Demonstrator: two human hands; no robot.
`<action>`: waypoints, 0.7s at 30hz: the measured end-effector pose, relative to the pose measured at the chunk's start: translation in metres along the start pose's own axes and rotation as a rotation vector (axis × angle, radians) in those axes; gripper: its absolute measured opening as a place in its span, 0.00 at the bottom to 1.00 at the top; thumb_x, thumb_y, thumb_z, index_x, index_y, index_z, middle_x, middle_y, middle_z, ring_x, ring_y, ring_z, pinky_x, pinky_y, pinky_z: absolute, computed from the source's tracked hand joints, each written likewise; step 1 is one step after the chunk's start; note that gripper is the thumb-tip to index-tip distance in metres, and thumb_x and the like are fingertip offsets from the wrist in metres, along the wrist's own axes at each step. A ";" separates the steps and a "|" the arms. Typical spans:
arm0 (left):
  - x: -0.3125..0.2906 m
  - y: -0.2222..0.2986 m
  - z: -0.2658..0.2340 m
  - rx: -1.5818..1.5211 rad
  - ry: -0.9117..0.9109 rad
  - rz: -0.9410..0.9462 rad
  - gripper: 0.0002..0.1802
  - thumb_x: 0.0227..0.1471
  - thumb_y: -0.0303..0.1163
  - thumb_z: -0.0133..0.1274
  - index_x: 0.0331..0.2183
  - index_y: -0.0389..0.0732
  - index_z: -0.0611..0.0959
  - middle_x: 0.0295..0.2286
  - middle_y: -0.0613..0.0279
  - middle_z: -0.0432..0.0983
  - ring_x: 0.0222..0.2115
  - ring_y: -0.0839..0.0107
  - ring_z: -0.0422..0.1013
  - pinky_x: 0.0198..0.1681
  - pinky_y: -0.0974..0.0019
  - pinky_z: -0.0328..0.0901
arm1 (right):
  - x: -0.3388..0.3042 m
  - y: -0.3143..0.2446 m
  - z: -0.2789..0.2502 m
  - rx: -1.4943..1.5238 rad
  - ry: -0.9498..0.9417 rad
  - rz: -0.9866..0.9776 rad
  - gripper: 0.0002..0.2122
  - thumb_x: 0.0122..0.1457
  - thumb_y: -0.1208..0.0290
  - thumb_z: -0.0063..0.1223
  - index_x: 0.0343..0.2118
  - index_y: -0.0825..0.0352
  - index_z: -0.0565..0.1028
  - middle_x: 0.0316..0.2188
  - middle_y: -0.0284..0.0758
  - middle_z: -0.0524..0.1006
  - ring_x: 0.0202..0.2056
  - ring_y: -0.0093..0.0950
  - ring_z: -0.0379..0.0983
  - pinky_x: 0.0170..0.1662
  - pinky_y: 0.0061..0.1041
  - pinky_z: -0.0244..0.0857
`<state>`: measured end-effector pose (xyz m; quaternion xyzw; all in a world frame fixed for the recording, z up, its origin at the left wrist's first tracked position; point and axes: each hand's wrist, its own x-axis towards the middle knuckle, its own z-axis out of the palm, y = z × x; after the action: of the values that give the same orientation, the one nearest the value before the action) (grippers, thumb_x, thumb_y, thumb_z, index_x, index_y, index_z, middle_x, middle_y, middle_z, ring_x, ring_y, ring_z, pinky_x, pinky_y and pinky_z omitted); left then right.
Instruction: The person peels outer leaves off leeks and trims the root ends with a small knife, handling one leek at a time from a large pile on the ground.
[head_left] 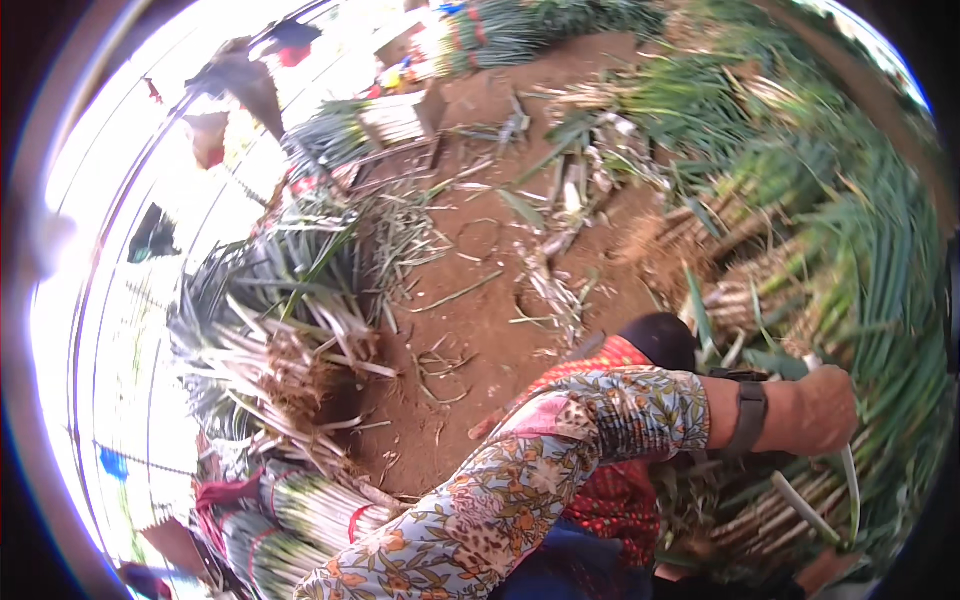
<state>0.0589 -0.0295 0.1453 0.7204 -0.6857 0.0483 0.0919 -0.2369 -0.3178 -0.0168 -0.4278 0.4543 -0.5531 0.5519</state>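
My left arm, in a floral sleeve with a dark wristband, reaches across to the right. My left hand (815, 410) is closed in a fist around a green onion (812, 361), whose pale end sticks out above it. From below the fist a thin pale green strip (852, 492) hangs down toward my right hand (826, 570) at the lower right edge. The right hand's fingertips look pinched where this strip meets another pale green onion stalk (803, 507); blur hides the exact grip. Around both hands lies a large heap of green onions (870, 300).
Tied bundles of green onions (325, 508) lie at the lower left. Loose onions with roots (290, 370) are piled above them. Scraps (555, 285) litter the brown ground (475, 330). A filled box (405, 118) stands farther back, and a wire fence (110, 330) runs along the left.
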 end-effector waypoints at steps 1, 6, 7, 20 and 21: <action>-0.011 -0.011 -0.012 0.047 0.040 0.026 0.05 0.45 0.32 0.54 0.23 0.43 0.82 0.25 0.62 0.80 0.27 0.63 0.78 0.25 0.60 0.67 | -0.021 -0.009 0.022 -0.008 -0.012 -0.008 0.19 0.62 0.61 0.52 0.51 0.63 0.63 0.42 0.34 0.62 0.41 0.33 0.63 0.46 0.31 0.58; -0.097 -0.063 -0.057 -0.068 0.003 -0.126 0.06 0.46 0.33 0.54 0.25 0.41 0.81 0.23 0.59 0.79 0.26 0.59 0.77 0.26 0.58 0.67 | -0.135 -0.064 0.146 0.029 -0.148 -0.052 0.24 0.62 0.62 0.53 0.57 0.58 0.58 0.53 0.35 0.55 0.50 0.35 0.59 0.54 0.33 0.53; -0.119 -0.073 -0.058 -0.055 0.016 -0.160 0.06 0.46 0.33 0.54 0.25 0.41 0.81 0.23 0.59 0.79 0.26 0.59 0.77 0.26 0.58 0.67 | -0.157 -0.079 0.171 0.051 -0.184 -0.060 0.25 0.62 0.62 0.53 0.59 0.57 0.57 0.55 0.36 0.54 0.52 0.36 0.58 0.56 0.33 0.52; -0.261 -0.093 -0.080 -0.657 1.000 -0.353 0.16 0.51 0.31 0.55 0.39 0.38 0.68 0.18 0.48 0.70 0.22 0.43 0.70 0.22 0.48 0.62 | -0.246 -0.107 0.389 -0.210 -1.293 -0.293 0.29 0.62 0.53 0.49 0.60 0.67 0.60 0.39 0.32 0.68 0.32 0.22 0.65 0.33 0.24 0.60; -0.283 -0.106 -0.096 -0.693 1.017 -0.362 0.14 0.52 0.31 0.54 0.38 0.38 0.68 0.19 0.50 0.70 0.21 0.44 0.70 0.23 0.48 0.62 | -0.257 -0.104 0.398 -0.351 -1.377 -0.437 0.29 0.62 0.52 0.50 0.60 0.65 0.61 0.36 0.29 0.67 0.27 0.18 0.62 0.27 0.21 0.58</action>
<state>0.1548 0.2715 0.1764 0.6404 -0.3996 0.1435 0.6400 0.1347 -0.0752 0.1801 -0.8403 -0.0081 -0.1763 0.5125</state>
